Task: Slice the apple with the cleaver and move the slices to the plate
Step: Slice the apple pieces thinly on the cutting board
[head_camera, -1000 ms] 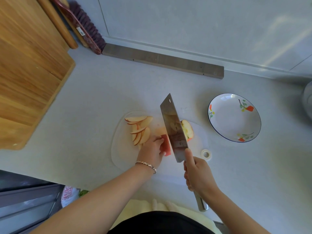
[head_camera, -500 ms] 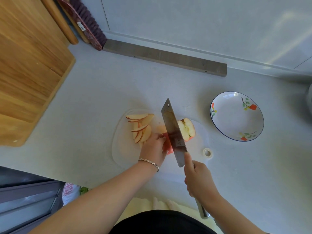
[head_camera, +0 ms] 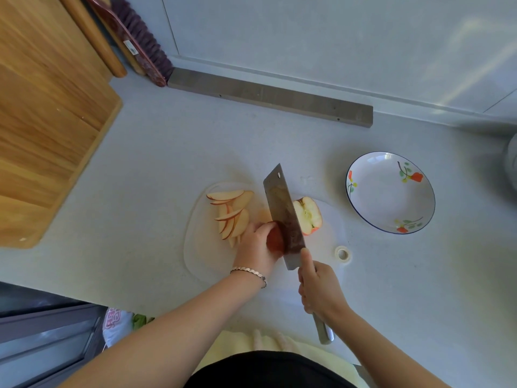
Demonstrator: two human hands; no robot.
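On a clear cutting mat (head_camera: pixel 201 256), my left hand (head_camera: pixel 256 247) presses a red apple piece (head_camera: pixel 274 240) down, skin up. My right hand (head_camera: pixel 319 289) grips the cleaver (head_camera: pixel 282 214) by its handle; the blade stands on edge against the right side of that piece. An apple half (head_camera: pixel 307 215) lies cut face up just right of the blade. Several thin slices (head_camera: pixel 230 212) are fanned at the mat's left. The white flowered plate (head_camera: pixel 390 193) sits to the right with nothing in it.
A small roll of tape (head_camera: pixel 343 253) lies right of the mat. A big wooden board (head_camera: pixel 42 107) fills the left. A grey bar (head_camera: pixel 268 100) runs along the back wall, with a brush (head_camera: pixel 140 43) and a wooden handle leaning in the corner. The counter's front edge is near my body.
The cleaver has tipped from leaning flat to nearly upright and come down beside the held apple piece. My left hand has curled further over that piece.
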